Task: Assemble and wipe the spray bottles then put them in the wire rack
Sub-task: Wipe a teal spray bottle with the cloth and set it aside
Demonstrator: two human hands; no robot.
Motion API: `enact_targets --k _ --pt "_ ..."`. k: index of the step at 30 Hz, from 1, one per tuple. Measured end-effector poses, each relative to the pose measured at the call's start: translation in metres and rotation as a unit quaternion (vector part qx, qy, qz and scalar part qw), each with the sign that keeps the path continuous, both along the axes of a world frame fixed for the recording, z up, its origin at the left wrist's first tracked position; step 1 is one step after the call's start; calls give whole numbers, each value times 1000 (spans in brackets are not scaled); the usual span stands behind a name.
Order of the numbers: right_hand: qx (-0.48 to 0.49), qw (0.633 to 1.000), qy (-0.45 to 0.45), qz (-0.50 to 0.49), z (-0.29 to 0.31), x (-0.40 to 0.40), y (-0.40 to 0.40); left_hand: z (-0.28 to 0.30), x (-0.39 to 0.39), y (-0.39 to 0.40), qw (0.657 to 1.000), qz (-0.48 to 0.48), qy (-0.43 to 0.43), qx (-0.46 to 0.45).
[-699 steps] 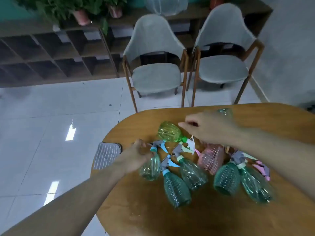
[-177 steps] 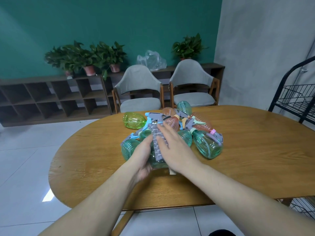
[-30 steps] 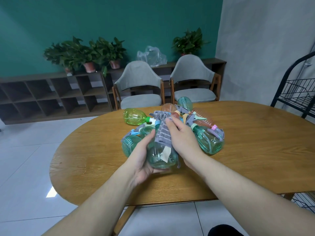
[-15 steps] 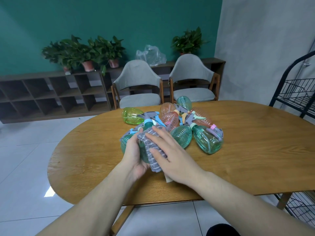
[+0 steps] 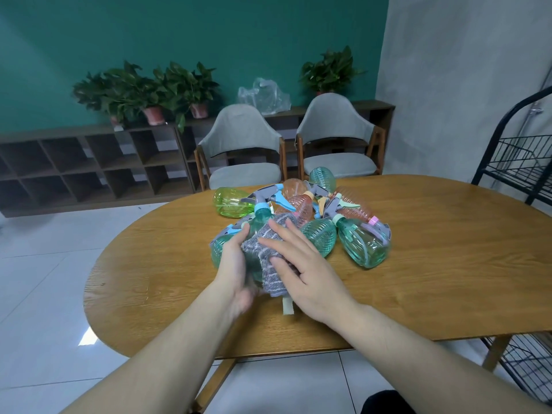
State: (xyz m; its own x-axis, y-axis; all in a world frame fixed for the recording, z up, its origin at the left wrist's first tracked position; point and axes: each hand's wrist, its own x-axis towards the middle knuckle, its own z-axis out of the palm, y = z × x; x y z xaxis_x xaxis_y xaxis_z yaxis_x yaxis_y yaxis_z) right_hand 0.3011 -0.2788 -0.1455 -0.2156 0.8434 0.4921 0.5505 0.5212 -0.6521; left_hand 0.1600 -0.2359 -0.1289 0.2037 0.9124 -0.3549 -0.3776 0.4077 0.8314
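A teal spray bottle [image 5: 262, 217] with a blue collar and grey trigger lies at the near edge of a pile of bottles on the round wooden table [image 5: 448, 264]. A grey striped cloth [image 5: 260, 242] covers its body. My left hand [image 5: 234, 265] grips the bottle from the left side. Fingers straight, my right hand [image 5: 301, 264] presses flat on the cloth over the bottle. The black wire rack [image 5: 521, 162] stands at the table's right end.
The pile holds a green bottle [image 5: 229, 202], pink bottles [image 5: 301, 206] and teal ones [image 5: 366, 246] with loose sprayer heads between them. Two grey chairs [image 5: 243, 150] stand behind the table. A low wooden shelf with potted plants lines the back wall.
The bottle, held up a second ago with the cloth draped on it, has come down to the table. My right hand now lies flat over the cloth.
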Motion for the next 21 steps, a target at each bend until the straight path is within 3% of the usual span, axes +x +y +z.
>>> enact_targets --k 5,11,16,21 --pt "-69 995 61 -21 16 -3 11 3 4 -2 999 -6 43 19" --pt "-158 976 131 -67 49 -5 21 3 8 -3 999 -7 31 19" --pt "-188 975 109 -46 52 -7 26 1 7 -2 1000 0 5 10" --pt "-139 989 37 -37 37 -12 17 5 4 2 999 7 -31 4"
